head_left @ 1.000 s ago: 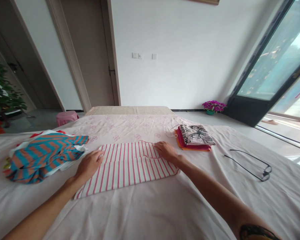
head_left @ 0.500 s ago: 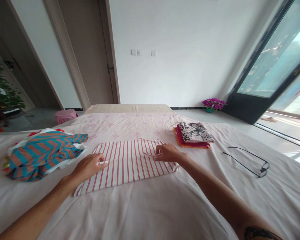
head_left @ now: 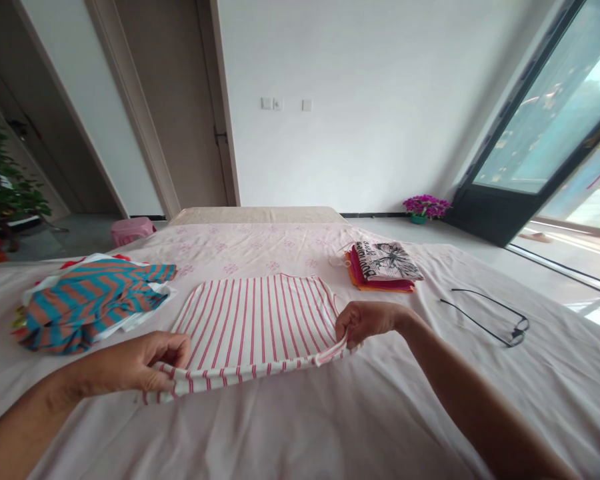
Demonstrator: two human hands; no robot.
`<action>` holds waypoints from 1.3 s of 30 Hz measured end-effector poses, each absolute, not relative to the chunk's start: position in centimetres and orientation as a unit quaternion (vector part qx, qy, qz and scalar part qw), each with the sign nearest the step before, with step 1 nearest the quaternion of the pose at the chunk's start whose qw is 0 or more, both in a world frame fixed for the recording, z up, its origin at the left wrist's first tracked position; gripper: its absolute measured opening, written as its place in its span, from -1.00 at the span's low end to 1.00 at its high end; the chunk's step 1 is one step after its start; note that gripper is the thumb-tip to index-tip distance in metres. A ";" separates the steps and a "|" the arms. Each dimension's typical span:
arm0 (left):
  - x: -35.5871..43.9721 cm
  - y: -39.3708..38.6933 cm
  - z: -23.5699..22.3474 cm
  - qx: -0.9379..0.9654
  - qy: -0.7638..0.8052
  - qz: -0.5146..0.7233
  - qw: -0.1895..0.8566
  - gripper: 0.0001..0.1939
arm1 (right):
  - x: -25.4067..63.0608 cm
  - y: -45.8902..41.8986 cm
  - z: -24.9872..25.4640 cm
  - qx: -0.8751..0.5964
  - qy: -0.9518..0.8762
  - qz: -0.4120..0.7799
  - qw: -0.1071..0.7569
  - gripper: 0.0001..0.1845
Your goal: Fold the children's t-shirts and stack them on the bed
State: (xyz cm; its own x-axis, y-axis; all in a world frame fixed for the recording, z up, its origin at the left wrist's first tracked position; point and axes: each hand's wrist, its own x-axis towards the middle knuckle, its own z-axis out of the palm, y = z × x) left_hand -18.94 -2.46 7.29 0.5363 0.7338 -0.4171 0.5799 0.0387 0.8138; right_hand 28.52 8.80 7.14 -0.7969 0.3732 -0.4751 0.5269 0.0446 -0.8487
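The red-striped white cloth (head_left: 260, 320) lies left of the folded clothes pile (head_left: 393, 263), mostly past both hands, its long near edge running side to side, pinched in closed fingers by the right hand (head_left: 369, 321), nearer the pile, and the left hand (head_left: 133, 362), farther off.

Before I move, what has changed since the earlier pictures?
The left hand and right hand have pinched the red-striped cloth's middle edge and drawn it toward the wearer, moving slightly apart. More of the far panel now shows. The folded stack, eyeglasses and blue-striped garment stayed put.
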 end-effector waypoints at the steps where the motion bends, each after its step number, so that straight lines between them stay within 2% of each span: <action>1: -18.8 -2.5 7.2 0.687 0.475 0.067 0.546 -0.58 | 28.4 8.8 6.9 0.311 0.721 -0.615 0.070 -0.57; 8: -18.3 0.1 5.0 0.664 0.572 0.179 0.447 -0.60 | 27.3 10.3 4.9 0.390 0.774 -0.496 -0.052 -0.70; 14: -18.7 2.0 0.7 0.650 0.639 0.247 0.328 -0.63 | 27.0 10.7 3.6 0.448 0.813 -0.349 -0.127 -0.70; 19: -18.4 1.5 -0.2 0.690 0.686 0.183 0.140 -0.63 | 26.7 10.2 3.7 0.487 0.830 -0.252 -0.101 -0.71; 23: -16.2 0.3 0.5 0.745 0.642 0.180 -0.016 -0.63 | 24.9 8.5 5.0 0.546 0.831 -0.086 -0.055 -0.66; 26: -13.7 -0.2 0.0 0.801 0.568 0.190 -0.004 -0.58 | 22.0 6.6 5.0 0.490 0.867 -0.029 -0.083 -0.57; 31: -11.6 -0.3 -2.2 0.843 0.515 0.157 -0.011 -0.42 | 18.4 5.0 2.2 0.319 0.941 -0.067 -0.094 -0.32; 35: -13.3 -0.7 -3.2 0.840 0.526 0.129 -0.039 -0.36 | 19.3 5.8 0.3 0.312 0.944 -0.092 -0.064 -0.32; 39: -16.1 -1.1 -3.2 0.830 0.547 0.110 -0.013 -0.37 | 21.4 7.2 0.2 0.340 0.934 -0.072 -0.076 -0.37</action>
